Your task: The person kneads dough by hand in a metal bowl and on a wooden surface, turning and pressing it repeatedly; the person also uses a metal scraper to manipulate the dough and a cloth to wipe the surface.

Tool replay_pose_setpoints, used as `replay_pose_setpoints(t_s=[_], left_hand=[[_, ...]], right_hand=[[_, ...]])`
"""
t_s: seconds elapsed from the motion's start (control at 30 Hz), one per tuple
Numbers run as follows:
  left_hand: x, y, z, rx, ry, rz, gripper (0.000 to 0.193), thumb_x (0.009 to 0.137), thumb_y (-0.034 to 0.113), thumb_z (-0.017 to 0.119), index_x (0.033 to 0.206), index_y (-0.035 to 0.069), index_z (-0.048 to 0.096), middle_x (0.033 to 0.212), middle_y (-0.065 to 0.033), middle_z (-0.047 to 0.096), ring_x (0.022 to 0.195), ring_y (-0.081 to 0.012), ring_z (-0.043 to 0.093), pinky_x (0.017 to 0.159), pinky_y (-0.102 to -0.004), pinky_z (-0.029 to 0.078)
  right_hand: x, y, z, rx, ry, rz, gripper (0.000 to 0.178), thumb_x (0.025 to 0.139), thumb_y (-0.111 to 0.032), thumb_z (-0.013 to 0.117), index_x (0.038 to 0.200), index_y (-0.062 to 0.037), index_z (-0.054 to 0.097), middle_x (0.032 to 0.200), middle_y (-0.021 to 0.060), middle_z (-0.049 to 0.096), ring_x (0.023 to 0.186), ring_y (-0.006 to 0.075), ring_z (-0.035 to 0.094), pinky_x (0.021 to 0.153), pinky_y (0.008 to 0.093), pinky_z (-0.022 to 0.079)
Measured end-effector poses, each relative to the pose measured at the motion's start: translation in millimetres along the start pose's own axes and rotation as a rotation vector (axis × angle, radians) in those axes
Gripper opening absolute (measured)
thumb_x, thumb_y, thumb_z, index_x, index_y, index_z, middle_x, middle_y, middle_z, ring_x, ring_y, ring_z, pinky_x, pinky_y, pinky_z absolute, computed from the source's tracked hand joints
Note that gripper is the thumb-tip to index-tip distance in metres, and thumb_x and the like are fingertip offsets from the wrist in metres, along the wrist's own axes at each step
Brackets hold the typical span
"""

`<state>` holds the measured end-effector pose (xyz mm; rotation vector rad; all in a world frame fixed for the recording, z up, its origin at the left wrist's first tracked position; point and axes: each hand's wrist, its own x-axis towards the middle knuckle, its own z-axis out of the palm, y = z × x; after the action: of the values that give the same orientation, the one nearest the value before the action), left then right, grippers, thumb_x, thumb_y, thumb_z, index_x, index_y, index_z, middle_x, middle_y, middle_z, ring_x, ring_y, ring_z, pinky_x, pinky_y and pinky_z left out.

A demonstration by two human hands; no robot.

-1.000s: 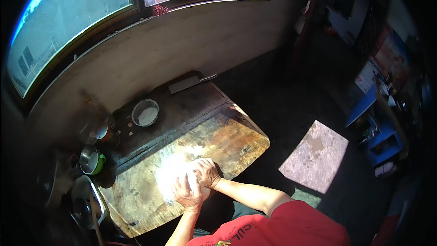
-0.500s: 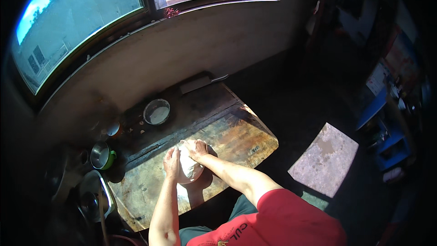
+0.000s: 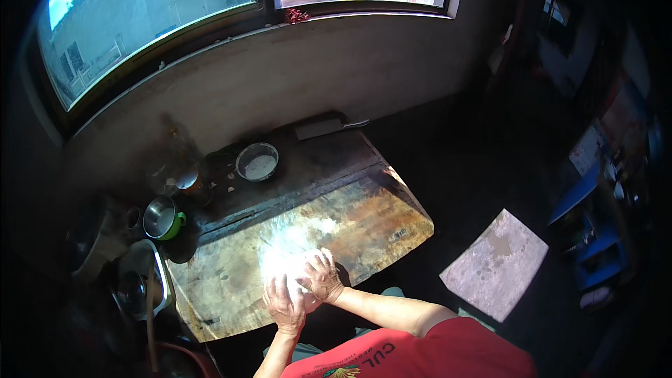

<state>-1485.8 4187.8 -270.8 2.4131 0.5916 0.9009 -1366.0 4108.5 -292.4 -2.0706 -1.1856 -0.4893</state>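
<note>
Single view: head-worn fisheye camera, looking steeply down and forward from above the person's shoulders. Wooden tabletop [image 3: 364, 217] sits centre frame, moderately near; window [image 3: 154, 21] beyond its far edge, sunlit floor patch [image 3: 493, 262] to its right. Straight edges bow toward the rim. No second view.

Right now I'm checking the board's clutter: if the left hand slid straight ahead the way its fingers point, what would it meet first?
Probably the sunlit white patch on the wooden board, just beyond the left hand; glare hides detail.
</note>
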Motion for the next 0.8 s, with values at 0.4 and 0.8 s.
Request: replay_pose_setpoints(t_s=[0.4, 0.8], left_hand=[[111, -18, 72, 0.049, 0.000, -0.182, 0.026, 0.075, 0.031, 0.061, 0.093, 0.013, 0.067, 0.091, -0.0099, 0.062, 0.089, -0.0295, 0.058, 0.079, -0.0413, 0.044], [45, -20, -12, -0.333, 0.119, -0.568, 0.041, 0.093, 0.034, 0.041, 0.107, -0.003, 0.051, 0.114, -0.0219, 0.049, 0.101, -0.0328, 0.051, 0.088, -0.0390, 0.039]], right_hand=[[50, 81, 62, -0.016, -0.024, 0.276, 0.020, 0.084, -0.029, 0.056, 0.082, -0.0109, 0.064, 0.077, 0.0113, 0.064, 0.076, 0.0329, 0.060, 0.079, 0.0433, 0.042], [102, -31, 13, 0.630, -0.383, 0.792, 0.050, 0.085, -0.048, 0.054, 0.067, -0.0033, 0.063, 0.063, 0.0175, 0.061, 0.062, 0.0329, 0.060, 0.059, 0.0396, 0.046]])
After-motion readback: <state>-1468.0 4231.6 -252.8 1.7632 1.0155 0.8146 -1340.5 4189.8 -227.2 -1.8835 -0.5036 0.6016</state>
